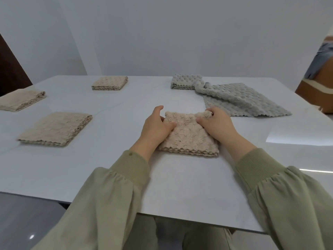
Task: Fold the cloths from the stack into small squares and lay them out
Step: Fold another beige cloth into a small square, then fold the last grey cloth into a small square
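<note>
A: What is the right hand (pixel 216 124) doing?

B: It is pinching the far right corner of the cloth (pixel 189 139), with thumb and fingers curling round a bunched bit of pile there.

A: And the left hand (pixel 156 125)?

B: It is gripping the far left corner, the thumb pressing on top and the fingers hooking over the far edge. Both hands are holding the same cloth.

A: Where is the cloth lying?

B: It is lying on the table (pixel 180 186) right in front of the person, between the two hands. It is showing several layers along its near edge, so it is looking like a small square already, though the far right corner is puckering up.

A: So which step is the person working on?

B: Probably finishing the last fold and squaring off the far corners.

A: What is lying farther out?

B: Beige squares (pixel 55 129) are sitting well apart from each other on the left side. A grey square (pixel 185 82) is sitting at the far right, with a grey cloth (pixel 241 100) sprawling unfolded beside it, one corner touching it.

A: What is the next move calling for?

B: Likely flattening that puckered corner so the layers are lining up. Then it is calling for lifting the cloth whole, without letting it spring open, and laying it on a bare patch apart from the others. The grey cloth is waiting after that.
</note>
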`<state>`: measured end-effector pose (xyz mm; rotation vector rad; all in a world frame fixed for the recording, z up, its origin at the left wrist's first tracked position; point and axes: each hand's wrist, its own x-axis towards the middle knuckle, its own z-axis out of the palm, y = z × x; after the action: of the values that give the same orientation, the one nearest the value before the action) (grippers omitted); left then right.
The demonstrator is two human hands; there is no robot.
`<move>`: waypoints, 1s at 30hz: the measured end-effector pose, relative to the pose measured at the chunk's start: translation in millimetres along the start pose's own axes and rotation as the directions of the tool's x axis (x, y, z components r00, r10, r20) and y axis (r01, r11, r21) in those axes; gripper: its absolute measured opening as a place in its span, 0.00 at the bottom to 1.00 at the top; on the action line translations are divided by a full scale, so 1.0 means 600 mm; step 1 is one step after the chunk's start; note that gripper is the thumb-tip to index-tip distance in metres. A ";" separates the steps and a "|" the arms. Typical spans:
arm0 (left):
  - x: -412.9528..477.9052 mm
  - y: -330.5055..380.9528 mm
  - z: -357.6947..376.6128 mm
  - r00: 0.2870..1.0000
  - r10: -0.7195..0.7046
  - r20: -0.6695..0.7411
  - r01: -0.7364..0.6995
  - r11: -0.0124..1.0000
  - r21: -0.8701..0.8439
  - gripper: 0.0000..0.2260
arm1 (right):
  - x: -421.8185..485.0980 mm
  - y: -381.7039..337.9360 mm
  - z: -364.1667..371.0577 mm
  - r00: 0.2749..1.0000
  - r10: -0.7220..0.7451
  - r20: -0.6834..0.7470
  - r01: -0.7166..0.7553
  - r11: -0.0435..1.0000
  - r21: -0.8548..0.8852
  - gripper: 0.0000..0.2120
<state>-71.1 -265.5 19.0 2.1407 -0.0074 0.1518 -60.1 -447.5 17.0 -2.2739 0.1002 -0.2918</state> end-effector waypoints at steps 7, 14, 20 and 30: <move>-0.006 -0.008 0.005 0.973 0.224 -0.062 -0.172 0.874 0.454 0.23 | -0.005 -0.006 0.017 0.995 -0.102 -0.012 0.095 0.962 -0.255 0.19; 0.001 0.034 0.023 0.909 0.309 0.279 -0.415 0.714 0.564 0.19 | 0.019 0.002 0.008 0.995 -0.080 -0.063 0.055 0.943 -0.329 0.18; 0.004 0.016 0.046 0.850 0.149 0.505 -0.486 0.592 0.643 0.27 | 0.076 0.054 -0.013 0.956 -0.167 -0.243 0.011 0.845 -0.535 0.21; 0.019 0.009 0.017 0.851 0.117 0.512 -0.479 0.574 0.665 0.26 | 0.131 0.084 -0.011 0.985 0.036 -0.168 -0.133 0.781 -0.611 0.37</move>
<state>-59.3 -276.5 19.3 3.0067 -0.7061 -0.1481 15.7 -498.9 -2.9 -2.8929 0.4345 -0.4273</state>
